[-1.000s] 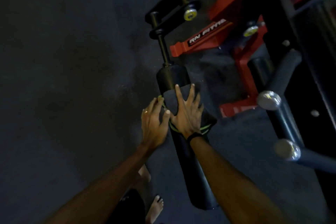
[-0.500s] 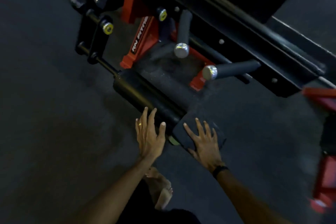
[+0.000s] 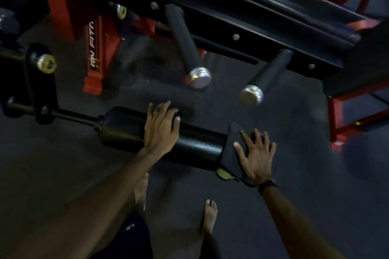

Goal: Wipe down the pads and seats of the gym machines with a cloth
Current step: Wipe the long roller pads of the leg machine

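a gym: red-and-black machine frame (image 3: pixel 92 52), padded roller (image 3: pixel 130 130), chrome-capped pegs (image 3: pixel 200 76), dark rubber floor (image 3: pixel 315 185)

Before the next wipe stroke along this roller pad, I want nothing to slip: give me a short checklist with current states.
1. Cloth lies over the roller pad end: ok.
2. Right hand presses flat on the cloth: ok.
3. Left hand steadies the pad: ok.
4. Rest of the pad toward its bar is unobstructed: ok, apart from the left hand.
5. Bare feet stand clear of the pad: ok.
6. Pad already clean or dry: cannot tell.
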Demonstrator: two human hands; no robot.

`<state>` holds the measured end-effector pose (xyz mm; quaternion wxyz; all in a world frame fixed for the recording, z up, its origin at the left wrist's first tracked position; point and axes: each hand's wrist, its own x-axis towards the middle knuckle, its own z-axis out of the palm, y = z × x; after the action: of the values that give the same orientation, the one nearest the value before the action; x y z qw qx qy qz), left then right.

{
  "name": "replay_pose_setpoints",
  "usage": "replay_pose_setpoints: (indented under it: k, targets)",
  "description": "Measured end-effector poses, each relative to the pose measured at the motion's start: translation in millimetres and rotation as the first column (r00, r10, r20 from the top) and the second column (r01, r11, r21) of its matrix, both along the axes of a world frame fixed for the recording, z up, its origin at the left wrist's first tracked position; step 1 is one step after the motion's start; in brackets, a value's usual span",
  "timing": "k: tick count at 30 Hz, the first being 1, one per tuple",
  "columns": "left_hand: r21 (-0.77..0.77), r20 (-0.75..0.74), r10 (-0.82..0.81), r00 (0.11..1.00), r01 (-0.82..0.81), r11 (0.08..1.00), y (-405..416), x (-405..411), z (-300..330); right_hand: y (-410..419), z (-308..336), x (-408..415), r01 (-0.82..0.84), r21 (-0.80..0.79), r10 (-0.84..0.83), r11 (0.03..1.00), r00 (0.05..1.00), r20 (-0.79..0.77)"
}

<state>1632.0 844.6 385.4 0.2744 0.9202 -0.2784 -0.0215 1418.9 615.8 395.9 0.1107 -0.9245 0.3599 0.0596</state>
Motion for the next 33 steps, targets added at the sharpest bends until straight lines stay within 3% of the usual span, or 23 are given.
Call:
replay_pose_setpoints:
  k: [3,7,9,12,17,20,22,24,26,29,31,33]
  targets:
    - [0.120,-0.003,-0.092,0.996,0.091,0.989,-6,45,-15,12,-5,19,0.193,0.022,-0.192,0.981,0.981,-0.009]
    - [0.458,-0.243,-0.232,0.942,0.322,0.828,-24,49,-10,30,-4,35,0.350,-0.060,-0.350,0.935,0.937,0.013]
    - [0.484,-0.308,-0.197,0.931,0.332,0.809,-26,45,-4,52,-4,60,0.352,-0.083,-0.354,0.932,0.935,-0.022]
    - [0.517,-0.283,-0.187,0.941,0.314,0.796,-23,37,0,104,-14,100,0.228,-0.119,-0.232,0.966,0.972,-0.025]
    - [0.457,-0.119,-0.283,0.952,0.306,0.835,-2,22,-10,76,-16,53,0.057,-0.176,-0.041,0.983,0.995,0.094]
    - [0.398,-0.059,-0.264,0.963,0.265,0.878,1,21,-19,33,-11,25,0.353,-0.165,-0.343,0.921,0.935,0.087]
    - [0.378,-0.022,-0.251,0.968,0.241,0.894,1,21,-24,43,-15,53,0.478,-0.169,-0.479,0.862,0.877,0.035]
    - [0.367,0.021,-0.259,0.966,0.234,0.900,3,20,-26,78,-19,93,0.386,-0.160,-0.391,0.908,0.920,0.000]
    - [0.349,0.074,-0.270,0.960,0.229,0.909,6,18,-29,110,-21,114,0.193,-0.100,-0.190,0.976,0.981,0.042]
    - [0.289,0.151,-0.275,0.950,0.224,0.931,11,13,-31,94,-15,87,0.060,-0.087,-0.049,0.994,0.991,0.123]
    - [0.260,0.155,-0.276,0.949,0.230,0.938,13,11,-32,56,-15,52,0.164,-0.146,-0.146,0.976,0.981,0.129]
    - [0.248,0.171,-0.277,0.945,0.231,0.941,15,11,-32,21,-11,25,0.424,-0.108,-0.413,0.899,0.904,0.112]
